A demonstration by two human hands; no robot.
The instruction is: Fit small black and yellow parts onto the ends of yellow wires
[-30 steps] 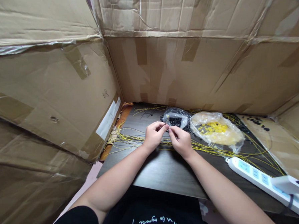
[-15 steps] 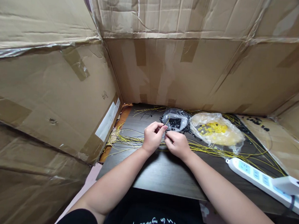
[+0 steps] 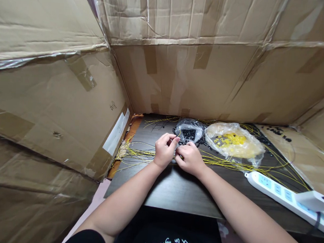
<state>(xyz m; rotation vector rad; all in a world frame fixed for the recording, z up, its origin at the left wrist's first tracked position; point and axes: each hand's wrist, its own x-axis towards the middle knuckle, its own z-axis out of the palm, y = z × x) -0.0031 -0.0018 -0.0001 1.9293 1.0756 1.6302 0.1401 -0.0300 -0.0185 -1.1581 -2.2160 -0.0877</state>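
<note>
My left hand is closed in a pinch, thumb against forefinger, on a thin yellow wire whose end pokes up past the fingertips. Right beside it, my right hand has its fingers curled together; whatever they grip is hidden. The fingertips of both hands nearly meet above a long bundle of yellow and black wires lying across the dark table. Just behind the hands, a clear plastic bag holds small black parts.
A larger clear bag with small yellow parts lies to the right. A white power strip with a plug sits at the right front. Cardboard walls surround the table. More black pieces lie at the far right.
My right hand has shifted slightly left, closer to my left hand. The yellow wire end sits a little lower and further left.
</note>
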